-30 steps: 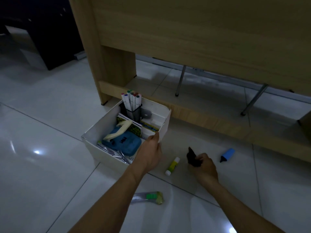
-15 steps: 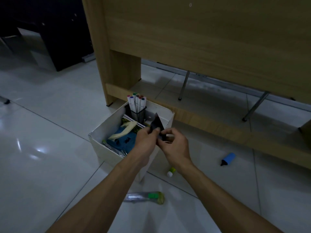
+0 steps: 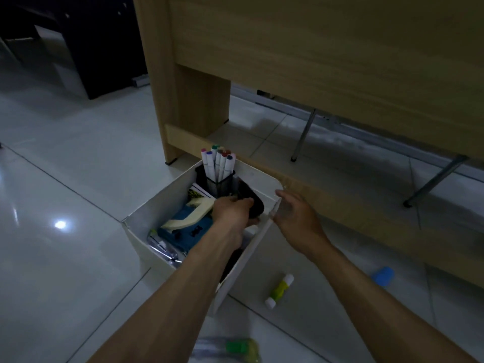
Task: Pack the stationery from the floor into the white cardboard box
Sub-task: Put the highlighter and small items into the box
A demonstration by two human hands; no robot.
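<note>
box (image 3: 146, 218) white, on floor, holds marker cup (image 3: 218, 180), blue case (image 3: 188, 231), black item (image 3: 251, 203) | left hand (image 3: 233, 213) inside, curled round black item | right hand (image 3: 296, 216) fingers straight, by right wall | glue stick (image 3: 279, 287), blue highlighter (image 3: 383, 275) on tiles right of box | floor (image 3: 78, 179) glossy, bare to the left | wooden desk panel (image 3: 314, 61) behind
</note>
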